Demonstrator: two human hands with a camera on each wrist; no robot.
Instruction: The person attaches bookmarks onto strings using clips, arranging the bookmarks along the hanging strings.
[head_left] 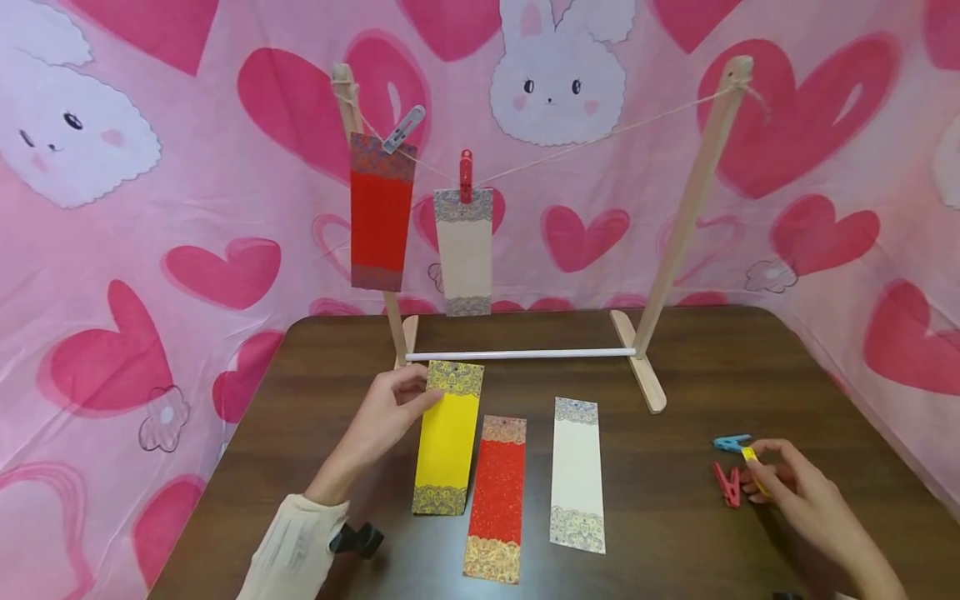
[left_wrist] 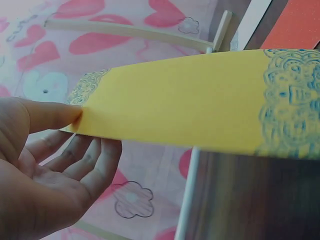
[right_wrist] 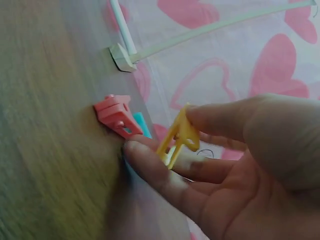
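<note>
My left hand (head_left: 390,412) pinches a yellow card (head_left: 448,442) near its upper left edge, thumb in front and fingers behind. The card has patterned bands at both ends and stands raised, tilted over the table. In the left wrist view the yellow card (left_wrist: 185,100) stretches away from the thumb. On the right, my right hand (head_left: 798,492) holds a yellow clothespin (right_wrist: 181,135) between thumb and fingers. Close by its fingertips lie a pink-red clothespin (head_left: 727,485) and a blue clothespin (head_left: 731,442) on the table.
A red card (head_left: 497,492) and a white card (head_left: 577,475) lie on the brown table (head_left: 645,533). Behind them, a wooden stand (head_left: 693,200) carries a string (head_left: 600,137). A red card (head_left: 380,221) and a white card (head_left: 463,254) hang there from clothespins.
</note>
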